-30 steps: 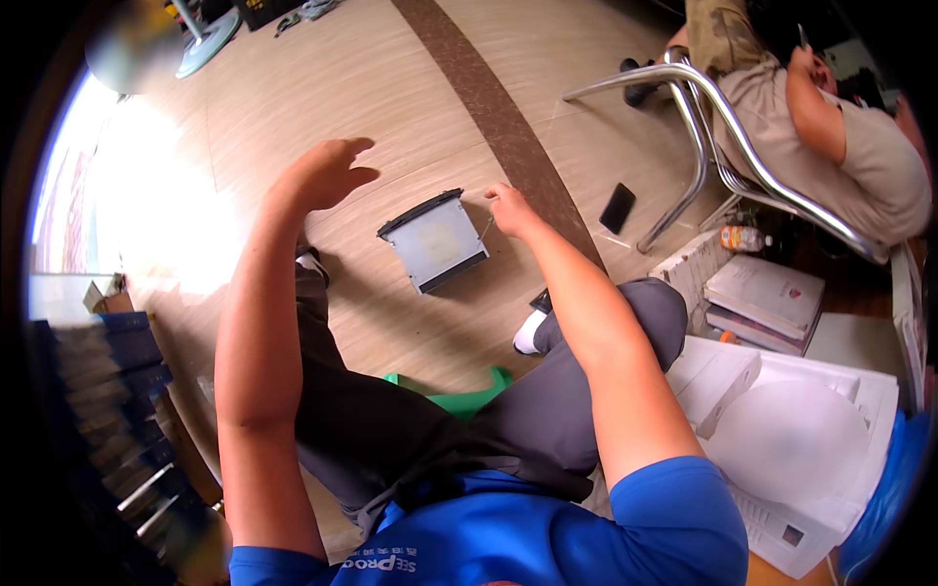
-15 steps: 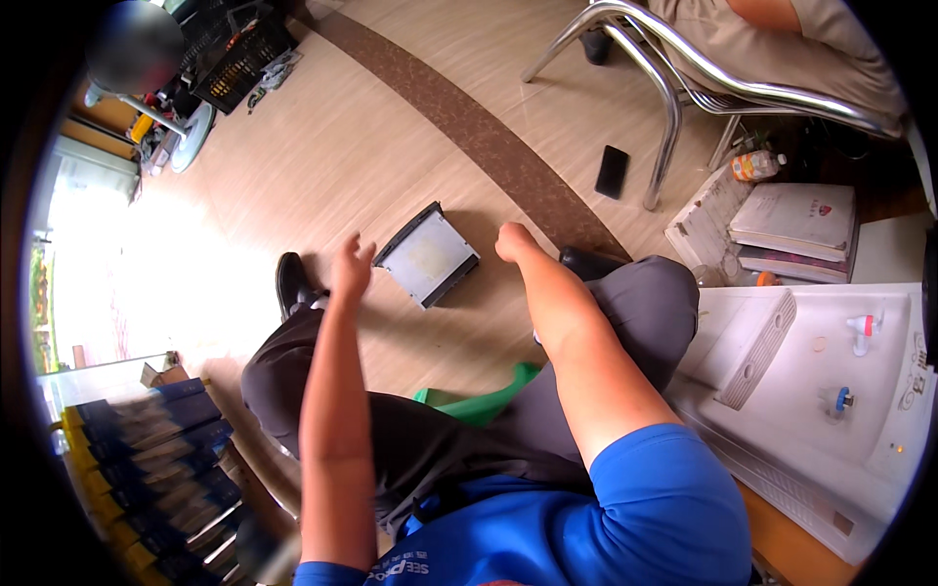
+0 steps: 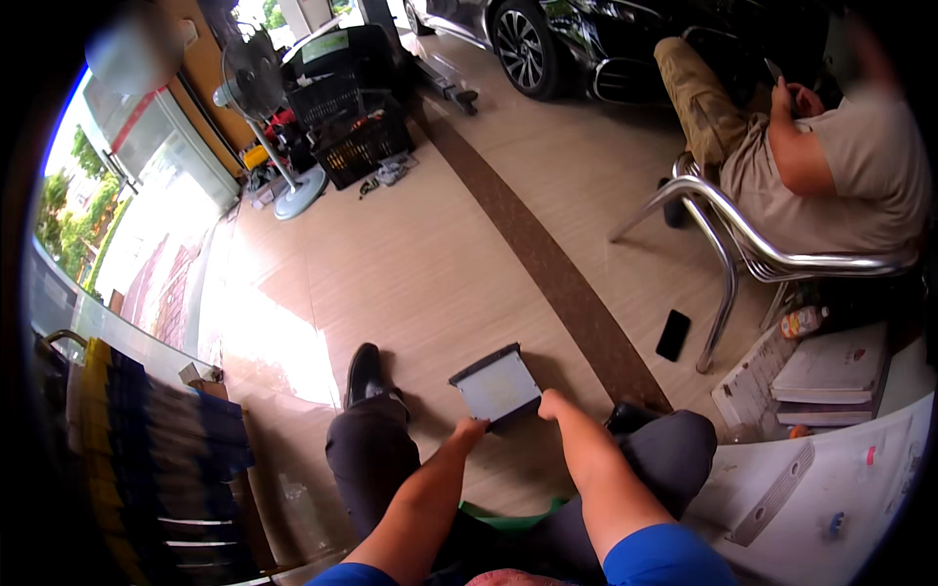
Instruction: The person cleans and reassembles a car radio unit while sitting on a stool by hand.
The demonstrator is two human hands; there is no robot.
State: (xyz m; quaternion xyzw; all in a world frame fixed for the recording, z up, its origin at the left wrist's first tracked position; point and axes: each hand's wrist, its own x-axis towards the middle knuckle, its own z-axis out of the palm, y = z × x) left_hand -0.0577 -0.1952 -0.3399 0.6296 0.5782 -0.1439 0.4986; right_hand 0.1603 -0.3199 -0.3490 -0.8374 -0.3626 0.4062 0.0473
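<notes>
A flat, box-shaped metal unit [image 3: 496,384] with a silver top and black edges is out in front of me, between my feet. My left hand [image 3: 471,428] is closed on its near left corner. At the near right corner, my right hand [image 3: 551,402] has its fingers closed on the edge. The fingertips of both hands are partly hidden. Whether the unit rests on the floor or is slightly raised, I cannot tell. Below me, part of a green plastic seat [image 3: 513,523] shows between my legs.
A black phone [image 3: 673,335] lies on the floor near a metal chair [image 3: 728,283] where a person [image 3: 772,186] sits. Books [image 3: 829,363] and a white water dispenser [image 3: 772,498] stand right. Boxes [image 3: 186,439] are stacked left; a fan [image 3: 293,190], black crate [image 3: 362,151] and car [image 3: 586,59] are farther off.
My hands were apart on either side of the unit and have come together onto its near corners. The view has tilted up, showing the car and more of the seated person.
</notes>
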